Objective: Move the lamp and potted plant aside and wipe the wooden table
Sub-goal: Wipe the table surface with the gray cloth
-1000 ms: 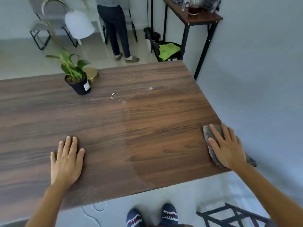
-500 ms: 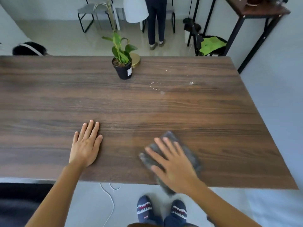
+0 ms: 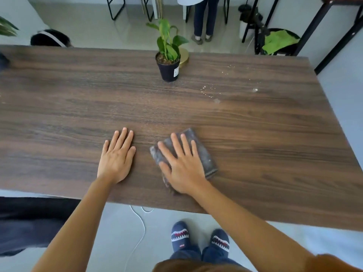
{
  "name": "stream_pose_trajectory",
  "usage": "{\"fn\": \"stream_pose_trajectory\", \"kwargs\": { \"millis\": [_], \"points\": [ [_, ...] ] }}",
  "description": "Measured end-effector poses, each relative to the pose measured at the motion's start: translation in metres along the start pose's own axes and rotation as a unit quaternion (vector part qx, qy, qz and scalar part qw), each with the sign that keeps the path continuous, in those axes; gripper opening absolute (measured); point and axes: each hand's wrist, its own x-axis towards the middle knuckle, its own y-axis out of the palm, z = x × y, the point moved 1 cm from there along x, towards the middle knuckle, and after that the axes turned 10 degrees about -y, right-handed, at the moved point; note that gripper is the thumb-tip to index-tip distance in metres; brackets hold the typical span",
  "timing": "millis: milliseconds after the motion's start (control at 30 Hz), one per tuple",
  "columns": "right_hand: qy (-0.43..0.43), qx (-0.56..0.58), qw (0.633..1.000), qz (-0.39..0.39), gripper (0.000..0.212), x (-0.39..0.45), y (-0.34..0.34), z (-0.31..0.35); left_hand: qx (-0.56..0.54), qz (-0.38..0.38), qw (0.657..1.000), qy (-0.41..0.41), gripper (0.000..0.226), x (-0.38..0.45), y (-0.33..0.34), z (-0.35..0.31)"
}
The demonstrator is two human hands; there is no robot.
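**Wipe under way, far side not yet reached**

Right hand (image 3: 184,163) lay flat w/ fingers spread, palm pressing a folded grey cloth (image 3: 204,152) onto the wooden table (image 3: 59,107); not gripping it, just pinning it down. Cloth stuck out past the fingertips and to the hand's right, w/ a bit showing under the thumb side. Left hand (image 3: 116,156) sat just beside, to the right hand's left, open, palm down on bare wood, holding nothing, prob. bracing.

Both hands were near the table's near edge. Ahead of the right hand and off to its right, well apart from the cloth, was a scatter of pale specks or droplets (image 3: 211,90) w/ a couple of bigger bits; can't tell if water or crumbs. Straight ahead of the hands, near the far edge, stood the potted plant (image 3: 169,55) in its black pot, upright. Touching or just behind it was the lamp's gold base (image 3: 184,57); the white shade showed only at the top edge of view.

Judgement on progress: lamp and plant look already pushed to the back, so step 1 seems done. Wiping is mid-way at best. Near strip is being covered; the speck patch remains, plus the far strip and the long stretch out to the left hand's left. Ground under pot and base may need a shift to get wiped.
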Motion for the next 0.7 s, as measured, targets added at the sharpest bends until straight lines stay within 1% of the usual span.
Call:
{"fn": "stream_pose_trajectory", "kwargs": {
  "millis": [33, 67, 100, 133, 167, 233, 300, 367, 400, 433, 467, 500, 567, 633, 700],
  "points": [
    [-0.051, -0.001, 0.999, 0.004, 0.057, -0.027, 0.000, 0.007, 0.000, -0.001, 1.000, -0.002, 0.065, 0.003, -0.001, 0.005],
    [-0.078, -0.010, 0.997, 0.016, 0.056, -0.055, -0.002, 0.002, 0.001, -0.003, 1.000, -0.006, 0.066, 0.006, -0.002, 0.011],
    [-0.080, -0.014, 0.996, 0.024, 0.056, -0.083, -0.004, -0.015, 0.002, -0.005, 1.000, -0.009, 0.067, 0.008, -0.003, 0.015],
    [-0.061, -0.023, 0.998, 0.020, 0.055, -0.107, -0.010, -0.040, 0.004, -0.009, 1.000, -0.010, 0.067, 0.008, -0.004, 0.017],
    [-0.022, -0.040, 0.999, 0.012, 0.056, -0.126, -0.018, -0.070, 0.005, -0.012, 1.000, -0.009, 0.067, 0.009, -0.004, 0.016],
    [0.099, -0.060, 0.993, 0.014, 0.059, -0.140, -0.035, -0.128, 0.005, -0.015, 1.000, -0.008, 0.066, 0.008, -0.004, 0.014],
    [0.216, -0.054, 0.975, 0.008, 0.064, -0.114, -0.047, -0.164, 0.002, -0.017, 1.000, -0.012, 0.065, 0.009, -0.004, 0.012],
    [0.332, -0.031, 0.943, -0.010, 0.064, -0.057, -0.049, -0.167, -0.001, -0.014, 1.000, -0.011, 0.064, 0.009, -0.004, 0.013],
    [0.362, -0.026, 0.932, -0.016, 0.063, -0.024, -0.046, -0.156, -0.002, -0.011, 1.000, -0.010, 0.063, 0.009, -0.004, 0.014],
    [0.359, -0.020, 0.933, -0.013, 0.062, 0.009, -0.042, -0.138, -0.004, -0.009, 1.000, -0.008, 0.062, 0.008, -0.004, 0.016],
    [0.326, -0.015, 0.945, -0.006, 0.062, 0.038, -0.034, -0.112, -0.006, -0.009, 1.000, -0.005, 0.061, 0.008, -0.006, 0.017],
    [0.274, -0.011, 0.962, 0.001, 0.062, 0.059, -0.023, -0.080, -0.009, -0.009, 1.000, -0.004, 0.061, 0.009, -0.007, 0.020],
    [0.143, -0.001, 0.990, 0.012, 0.061, 0.071, 0.001, -0.008, -0.015, -0.006, 1.000, -0.012, 0.061, 0.012, -0.011, 0.028],
    [0.007, 0.006, 1.000, 0.016, 0.059, 0.044, 0.014, 0.049, -0.013, -0.003, 1.000, -0.018, 0.061, 0.012, -0.013, 0.035],
    [-0.101, 0.000, 0.995, 0.023, 0.056, -0.006, 0.014, 0.063, -0.012, -0.004, 1.000, -0.018, 0.061, 0.012, -0.013, 0.038]
  ]
}}
